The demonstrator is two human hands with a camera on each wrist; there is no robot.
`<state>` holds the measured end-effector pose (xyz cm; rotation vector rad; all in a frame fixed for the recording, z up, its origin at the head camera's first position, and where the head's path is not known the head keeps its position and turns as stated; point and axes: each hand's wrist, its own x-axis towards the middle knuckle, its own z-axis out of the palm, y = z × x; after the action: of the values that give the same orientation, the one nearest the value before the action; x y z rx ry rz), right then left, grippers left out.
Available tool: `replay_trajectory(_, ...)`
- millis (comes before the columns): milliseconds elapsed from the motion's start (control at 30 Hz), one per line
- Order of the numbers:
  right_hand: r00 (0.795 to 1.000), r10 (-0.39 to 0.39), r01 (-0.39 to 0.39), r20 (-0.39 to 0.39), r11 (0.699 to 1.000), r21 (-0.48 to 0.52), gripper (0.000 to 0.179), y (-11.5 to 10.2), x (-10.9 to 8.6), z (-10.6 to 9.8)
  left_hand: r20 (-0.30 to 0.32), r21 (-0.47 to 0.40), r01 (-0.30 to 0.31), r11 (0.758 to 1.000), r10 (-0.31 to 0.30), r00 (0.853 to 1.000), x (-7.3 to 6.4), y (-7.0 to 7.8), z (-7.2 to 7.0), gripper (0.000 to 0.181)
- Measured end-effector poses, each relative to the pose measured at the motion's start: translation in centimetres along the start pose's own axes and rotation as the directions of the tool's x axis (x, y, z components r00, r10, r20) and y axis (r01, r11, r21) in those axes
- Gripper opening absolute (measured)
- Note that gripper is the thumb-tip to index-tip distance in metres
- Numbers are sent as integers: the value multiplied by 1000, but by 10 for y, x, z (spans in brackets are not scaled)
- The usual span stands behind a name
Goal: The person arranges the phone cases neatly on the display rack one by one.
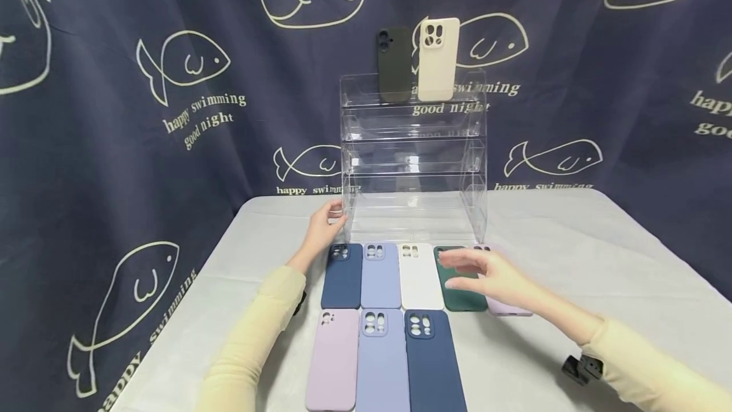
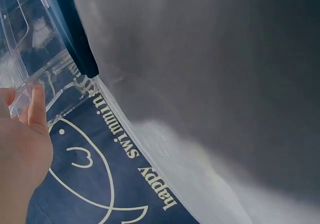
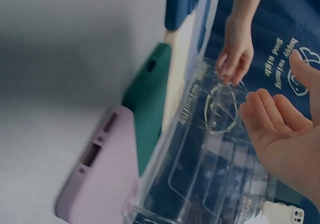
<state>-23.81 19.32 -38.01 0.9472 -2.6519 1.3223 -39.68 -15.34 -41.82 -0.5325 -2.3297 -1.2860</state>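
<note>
A clear tiered display stand (image 1: 413, 218) stands on the table. My left hand (image 1: 325, 229) holds its left side edge; in the left wrist view the fingers (image 2: 37, 106) lie against the clear plastic. My right hand (image 1: 492, 275) hovers, fingers extended and holding nothing, over a dark green phone case (image 1: 466, 299) and a lilac phone case (image 1: 506, 308), partly covering both. On the stand's top tier lean a black phone case (image 1: 394, 65) and a cream phone case (image 1: 443, 72). Before the stand also lie navy (image 1: 342, 281), periwinkle (image 1: 381, 281) and white (image 1: 422, 281) phone cases.
Nearer me lie another lilac case (image 1: 333, 361), a periwinkle case (image 1: 383, 367) and a navy case (image 1: 434, 367). A white cloth covers the table (image 1: 572, 234). Behind it hangs a dark blue curtain (image 1: 229, 5) with fish drawings.
</note>
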Motion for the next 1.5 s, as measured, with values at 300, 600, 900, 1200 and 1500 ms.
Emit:
replay_trajectory(300, 999, -11, 13, 47, 999, -45, 47, 3, -4, 13, 5, 22, -29, 999, 29, 1000, 17, 9, 3, 39)
replay_trajectory(600, 972, -111, 109, 205, 994, 22, 49, 10, -4, 34, 14, 11, 15, 1000, -15, 1000, 7, 4, 2, 38)
replay_trajectory(900, 971, -101, 98, 215, 995, 24, 39, 11, -8, 39, 24, 16, 14, 1000, -15, 1000, 3, 0, 1, 40)
replay_trajectory(1200, 967, 8, -19, 253, 999, 39, 40, 15, -13, 38, 12, 27, 13, 1000, -14, 1000, -1, 0, 0, 38)
replay_trajectory(1500, 969, 4, 18, 246, 996, -85, 43, 13, -19, 41, 3, 16, -9, 1000, 9, 1000, 0, 1, 1, 39)
